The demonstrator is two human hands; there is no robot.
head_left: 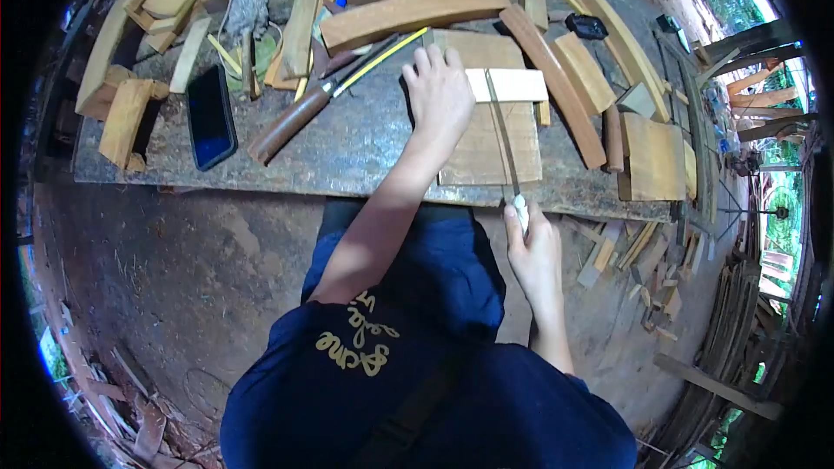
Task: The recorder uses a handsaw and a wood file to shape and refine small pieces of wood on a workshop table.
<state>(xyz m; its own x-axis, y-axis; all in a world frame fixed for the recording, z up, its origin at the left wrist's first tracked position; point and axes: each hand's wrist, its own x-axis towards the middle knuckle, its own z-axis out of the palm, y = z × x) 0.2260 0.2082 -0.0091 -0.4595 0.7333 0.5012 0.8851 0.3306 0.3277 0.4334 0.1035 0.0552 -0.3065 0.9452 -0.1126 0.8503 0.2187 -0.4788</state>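
My left hand (439, 94) rests on the left end of a short, pale wood strip (523, 85), its fingers curled over that end. The strip lies crosswise on a flat brown board (469, 149) near the bench's front edge. In my right hand (537, 254) is the white handle of a long, thin, dark-bladed tool (504, 135); whether it is a file or a narrow saw I cannot tell. Its blade points away from me and crosses over the strip, to the right of my left hand. My right fingers are closed around the handle, just off the bench edge.
On the worn bench (347, 152), a wooden-handled tool (291, 126) and a black phone (211, 117) lie to the left. Curved wood pieces (556, 87) stand right of the board, with another (413, 17) behind it. Wood offcuts (656, 295) litter the floor at right.
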